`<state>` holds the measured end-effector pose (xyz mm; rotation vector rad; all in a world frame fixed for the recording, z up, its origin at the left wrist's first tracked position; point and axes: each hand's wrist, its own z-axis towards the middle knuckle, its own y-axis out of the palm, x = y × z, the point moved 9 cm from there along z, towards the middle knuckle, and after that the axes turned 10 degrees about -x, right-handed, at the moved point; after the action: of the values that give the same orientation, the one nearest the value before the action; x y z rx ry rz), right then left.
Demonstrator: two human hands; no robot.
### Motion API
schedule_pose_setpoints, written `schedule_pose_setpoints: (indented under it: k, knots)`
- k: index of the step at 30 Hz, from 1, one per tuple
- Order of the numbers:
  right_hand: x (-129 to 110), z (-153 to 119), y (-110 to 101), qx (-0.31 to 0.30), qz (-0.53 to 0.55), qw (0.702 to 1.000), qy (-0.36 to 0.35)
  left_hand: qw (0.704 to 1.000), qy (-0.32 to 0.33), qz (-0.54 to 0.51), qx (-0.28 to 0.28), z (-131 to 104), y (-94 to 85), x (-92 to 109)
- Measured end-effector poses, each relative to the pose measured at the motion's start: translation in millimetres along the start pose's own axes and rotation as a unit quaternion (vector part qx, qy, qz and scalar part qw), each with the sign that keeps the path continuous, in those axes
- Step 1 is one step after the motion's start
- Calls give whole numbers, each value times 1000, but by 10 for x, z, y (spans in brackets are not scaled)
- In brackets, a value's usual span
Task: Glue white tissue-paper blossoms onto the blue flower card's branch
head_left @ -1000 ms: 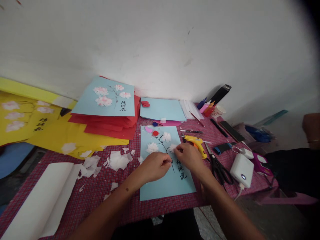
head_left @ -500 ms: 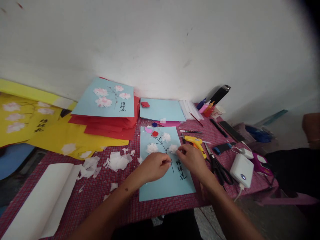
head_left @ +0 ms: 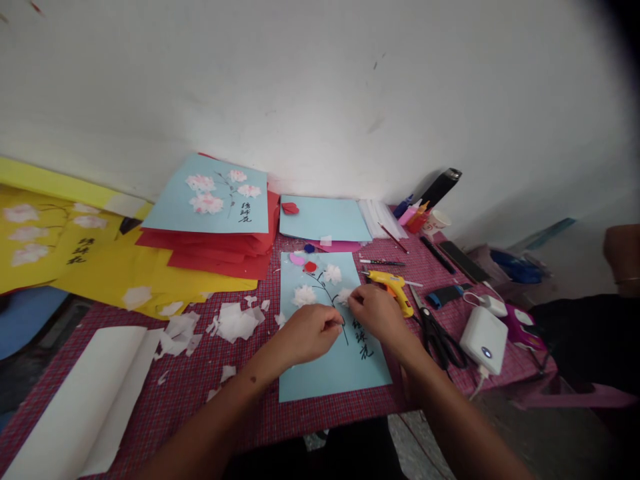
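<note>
A light blue sheet [head_left: 325, 383] lies before me, bearing a drawn dark branch, black brush writing and three white paper flowers. My left hand [head_left: 315, 330] rests over the sheet's lower left, fingers curled into a pinch; whatever they hold, if anything, is hidden. My right hand [head_left: 377, 310] has its fingertips closed at the right edge of the rightmost paper flower [head_left: 343, 296], partly covering it. The other paper flowers [head_left: 304, 295] are untouched. Dabs of pink and red paint [head_left: 311, 267] sit at the sheet's top left corner.
A yellow glue gun [head_left: 393, 280] and black scissors [head_left: 440, 337] lie close to my right hand, with a white power bank [head_left: 484, 340] beyond. Torn white paper [head_left: 237, 322] is scattered at left. Behind stands a stack of red sheets [head_left: 220, 250] topped by a blue flower picture [head_left: 175, 207].
My right hand has shifted slightly left, and its fingers now cover more of the rightmost paper flower. The left hand has stayed nearly still.
</note>
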<state>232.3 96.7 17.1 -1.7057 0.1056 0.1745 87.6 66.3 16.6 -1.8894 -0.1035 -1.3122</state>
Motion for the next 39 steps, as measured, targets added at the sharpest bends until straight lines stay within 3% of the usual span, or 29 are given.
schedule_pose_setpoints:
  k: [13,15,18,22,25,29,34,39]
  knots:
    - [-2,-41,-83,8,49,999,-12,1000,-1,1,-6,-4,-4,5]
    - [52,-182,-215,41,89,995,-21,1000,2,1,-4,-8,-14,23]
    - [143,-623,-335,96,181,977,-61,1000,5,6,-6,-12,-21,54]
    - [97,-1322,-89,118,266,949,-120,1000,3,21,-5,-15,-28,64]
    - [-105,-1625,192,118,282,934,-187,999,15,40,1,-17,-19,69]
    - [-236,-1703,364,155,227,938,-211,995,32,94,12,-1,43,63]
    - [-237,-1696,373,182,190,942,-211,989,-25,137,49,87,43,-8]
    - [-241,-1728,353,205,173,940,-210,966,-68,248,13,238,99,106]
